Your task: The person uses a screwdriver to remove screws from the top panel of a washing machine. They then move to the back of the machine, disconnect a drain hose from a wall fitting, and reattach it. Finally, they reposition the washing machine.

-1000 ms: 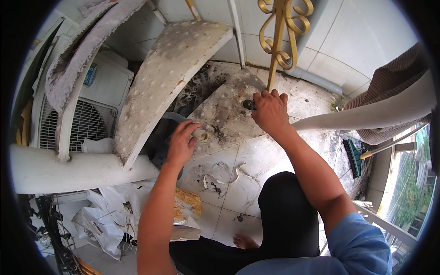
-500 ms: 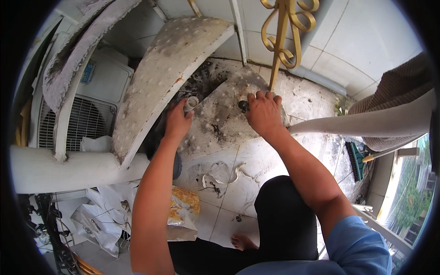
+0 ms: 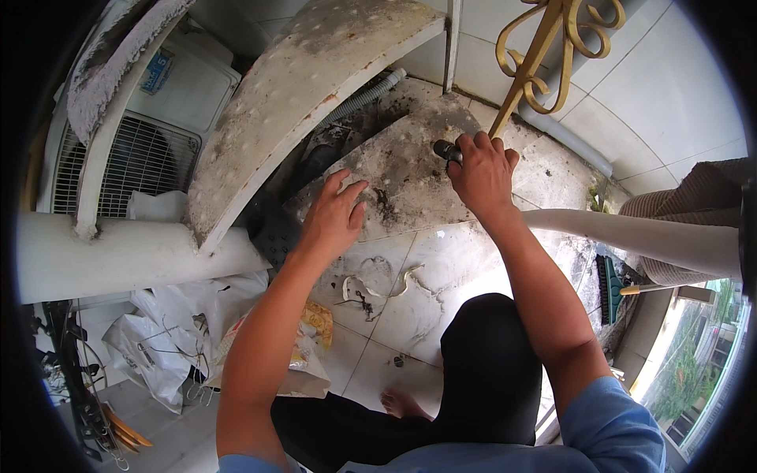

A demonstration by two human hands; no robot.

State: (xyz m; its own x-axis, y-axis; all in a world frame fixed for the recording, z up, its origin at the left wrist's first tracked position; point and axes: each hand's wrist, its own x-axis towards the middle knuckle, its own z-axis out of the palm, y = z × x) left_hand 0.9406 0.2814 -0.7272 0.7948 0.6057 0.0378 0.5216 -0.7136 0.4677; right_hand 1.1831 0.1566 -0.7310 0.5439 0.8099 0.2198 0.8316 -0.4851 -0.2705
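Note:
Over the dirt-stained spiral-stair tread (image 3: 410,185), my right hand (image 3: 482,169) is closed around a small dark cylinder (image 3: 446,150). It has a black round end and a greyish body, and its exact kind does not show. The foot of a gold scrollwork bar (image 3: 527,83) is just beyond that hand. My left hand (image 3: 331,219) is open and empty, with fingers apart, above the near left edge of the same tread. A dark gap lies beside it, under the higher stained tread (image 3: 292,87), and holds a grey corrugated hose (image 3: 371,96).
A white pipe-like column (image 3: 134,256) crosses at left, in front of an air-conditioner unit (image 3: 150,162). White plastic bags (image 3: 154,347) lie below it. Peeled strips (image 3: 382,290) litter the floor tiles. A green broom (image 3: 609,290) and a white rail (image 3: 631,234) are at right.
My left hand no longer holds the pale round cylinder and has drawn back toward me, opening. My right hand keeps its dark cylinder. The whole view has shifted.

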